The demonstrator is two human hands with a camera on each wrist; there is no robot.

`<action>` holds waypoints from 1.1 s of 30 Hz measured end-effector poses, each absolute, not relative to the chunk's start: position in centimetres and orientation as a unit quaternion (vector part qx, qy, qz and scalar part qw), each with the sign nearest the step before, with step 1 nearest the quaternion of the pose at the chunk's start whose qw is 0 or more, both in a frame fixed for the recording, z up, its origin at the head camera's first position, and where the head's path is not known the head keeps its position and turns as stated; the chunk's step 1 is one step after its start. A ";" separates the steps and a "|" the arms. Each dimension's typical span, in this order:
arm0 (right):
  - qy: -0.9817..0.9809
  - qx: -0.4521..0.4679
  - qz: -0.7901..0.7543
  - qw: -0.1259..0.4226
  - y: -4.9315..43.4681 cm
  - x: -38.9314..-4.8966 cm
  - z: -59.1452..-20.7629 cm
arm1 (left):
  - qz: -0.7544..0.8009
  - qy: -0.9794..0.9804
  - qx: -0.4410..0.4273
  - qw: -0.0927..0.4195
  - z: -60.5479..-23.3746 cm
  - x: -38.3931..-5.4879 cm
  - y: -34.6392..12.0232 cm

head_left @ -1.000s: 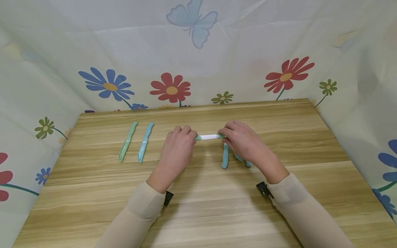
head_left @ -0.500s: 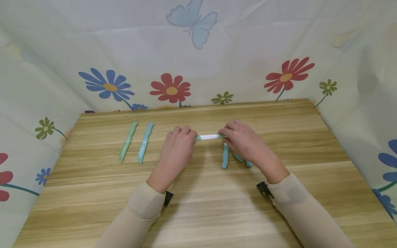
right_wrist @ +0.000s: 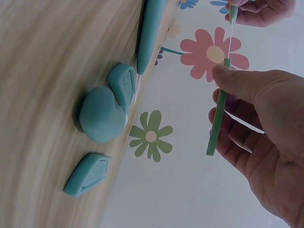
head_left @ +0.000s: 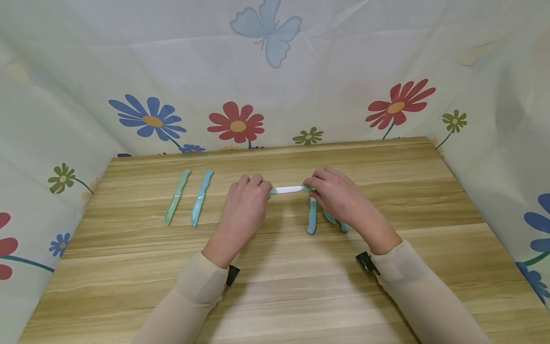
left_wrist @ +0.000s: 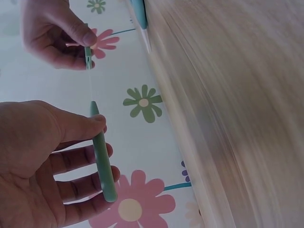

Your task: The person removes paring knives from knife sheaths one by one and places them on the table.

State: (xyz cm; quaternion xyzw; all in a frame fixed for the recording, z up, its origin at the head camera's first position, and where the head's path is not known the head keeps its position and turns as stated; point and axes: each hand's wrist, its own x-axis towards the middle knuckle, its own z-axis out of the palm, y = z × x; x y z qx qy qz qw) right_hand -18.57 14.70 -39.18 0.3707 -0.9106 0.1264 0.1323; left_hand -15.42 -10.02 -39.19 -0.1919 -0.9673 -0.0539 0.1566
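- Knife (left_wrist: 102,161) with a green handle hangs above the wooden table (head_left: 292,296), its white blade (head_left: 289,189) pointing to about 3 o'clock in the head view.
- Left hand (head_left: 247,205), toward 8 o'clock of the blade, holds the handle, thumb on one side and fingers on the other.
- Right hand (head_left: 341,198), at about 3 o'clock, pinches a green sheath (right_wrist: 218,118) in line with the blade. Its mouth meets the tip; how far the tip is inside I cannot tell.
- Obstacles gather on the tabletop below the right hand: a blue handle (head_left: 312,220) at 5 o'clock of the blade, then a blue sheath (head_left: 330,218) and a second blue handle (head_left: 344,228) toward 4 o'clock, partly covered by that hand in the head view.
- Another blue sheath (right_wrist: 88,173) shows beyond them in the right wrist view.
- Well apart, toward 9 o'clock, lie a green sheathed knife (head_left: 177,198) and a blue sheathed knife (head_left: 201,199), side by side without touching, handle ends toward 1 o'clock.
- Curtain (head_left: 343,57) printed with flowers and a butterfly rises behind the table at 12 o'clock.
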 end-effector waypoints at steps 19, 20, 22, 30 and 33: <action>-0.917 0.355 0.133 0.122 15.0 -18.7 -39.0 | -0.067 -0.968 -0.181 0.158 -38.8 -15.6 -10.5; -0.917 0.355 0.134 0.122 15.0 -18.7 -39.0 | -0.068 -0.969 -0.180 0.158 -38.8 -15.6 -10.6; -0.918 0.354 0.135 0.119 15.0 -18.7 -39.0 | -0.069 -0.969 -0.179 0.156 -38.8 -15.6 -10.6; -0.922 0.346 0.139 0.109 15.0 -18.7 -38.9 | -0.075 -0.970 -0.169 0.156 -38.9 -15.8 -10.7; -0.925 0.338 0.143 0.103 15.0 -18.7 -38.8 | -0.079 -0.971 -0.166 0.154 -39.0 -15.9 -10.8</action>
